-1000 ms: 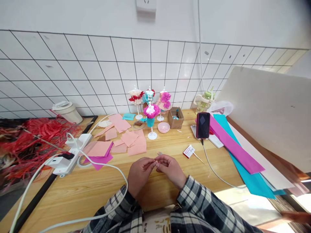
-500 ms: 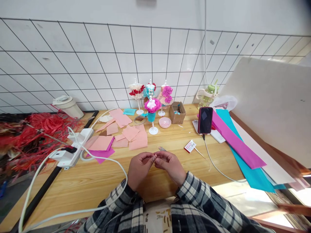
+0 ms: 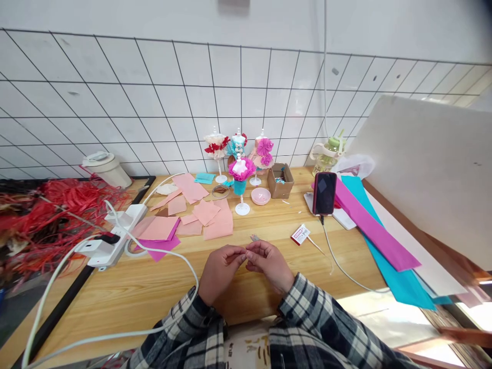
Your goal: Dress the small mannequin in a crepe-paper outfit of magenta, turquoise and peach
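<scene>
My left hand [image 3: 220,269] and my right hand [image 3: 269,262] meet above the table's front part, their fingertips pinched together. Between them is a small piece of pink paper, mostly covered by the fingers now and clearer a moment ago. Just beyond the fingertips lies a small pointed metal tool [image 3: 254,238], partly hidden by my right hand. Further back, a mini dress form [image 3: 240,187] wears a magenta ruffle and a turquoise band. Pink paper squares [image 3: 218,225] are spread to the left of it.
Three more decorated dress forms [image 3: 217,148] stand behind, near a pink bowl [image 3: 261,196] and a cardboard box [image 3: 280,180]. A phone [image 3: 325,193], a red-and-white packet [image 3: 300,234] and long coloured paper sheets [image 3: 378,225] lie rightward. A white cable [image 3: 184,256] from the power strip [image 3: 119,236] crosses my left sleeve.
My fingertips have closed further over the small pink piece, and both hands have shifted slightly. The view has tilted a little; the things on the table stay in place.
</scene>
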Available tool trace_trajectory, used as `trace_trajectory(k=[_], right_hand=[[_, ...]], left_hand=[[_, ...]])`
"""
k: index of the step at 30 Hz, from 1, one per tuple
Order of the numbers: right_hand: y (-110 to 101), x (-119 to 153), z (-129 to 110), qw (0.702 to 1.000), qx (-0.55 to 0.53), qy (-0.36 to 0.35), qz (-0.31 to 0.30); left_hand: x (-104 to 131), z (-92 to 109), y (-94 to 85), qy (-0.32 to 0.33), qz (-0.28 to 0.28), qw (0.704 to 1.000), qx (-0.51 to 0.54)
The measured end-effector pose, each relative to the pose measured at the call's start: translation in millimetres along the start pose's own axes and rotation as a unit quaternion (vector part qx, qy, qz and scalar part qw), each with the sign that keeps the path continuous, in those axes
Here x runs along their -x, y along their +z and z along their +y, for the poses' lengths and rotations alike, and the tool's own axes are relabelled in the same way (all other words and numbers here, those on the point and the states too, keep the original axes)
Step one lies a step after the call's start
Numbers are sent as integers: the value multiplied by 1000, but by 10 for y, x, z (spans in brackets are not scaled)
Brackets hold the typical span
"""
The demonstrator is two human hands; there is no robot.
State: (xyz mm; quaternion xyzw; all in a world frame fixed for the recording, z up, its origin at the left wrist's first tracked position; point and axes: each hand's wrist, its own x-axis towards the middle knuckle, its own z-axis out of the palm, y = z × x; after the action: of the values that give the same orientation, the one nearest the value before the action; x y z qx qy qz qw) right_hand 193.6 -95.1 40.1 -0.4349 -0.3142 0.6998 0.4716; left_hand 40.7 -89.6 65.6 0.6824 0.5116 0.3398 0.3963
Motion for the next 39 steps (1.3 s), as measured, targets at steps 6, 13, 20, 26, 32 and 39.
trace_trajectory(k=[6,13,20,26,32,39], right_hand=[[-40,-7,-13,999,33,11,-6],[41,21,38,997,23,-63,23],[75,58,28,998,44,-47,24],[48,95,-26,998,68,-1,-16],[31,112,-68,997,72,-7,-27],[11,54,-23,993,104,-47,-9]], left_hand=[[-22,-36,-72,14,-66,997,30],[-8,-64,-61,10,-28,1000,-5],[-31,-35,-87,112,-22,988,-100],[-13,9,-77,137,12,976,-170],[-26,-66,-43,108,35,986,-120],[-6,-33,-34,95,40,985,-138]])
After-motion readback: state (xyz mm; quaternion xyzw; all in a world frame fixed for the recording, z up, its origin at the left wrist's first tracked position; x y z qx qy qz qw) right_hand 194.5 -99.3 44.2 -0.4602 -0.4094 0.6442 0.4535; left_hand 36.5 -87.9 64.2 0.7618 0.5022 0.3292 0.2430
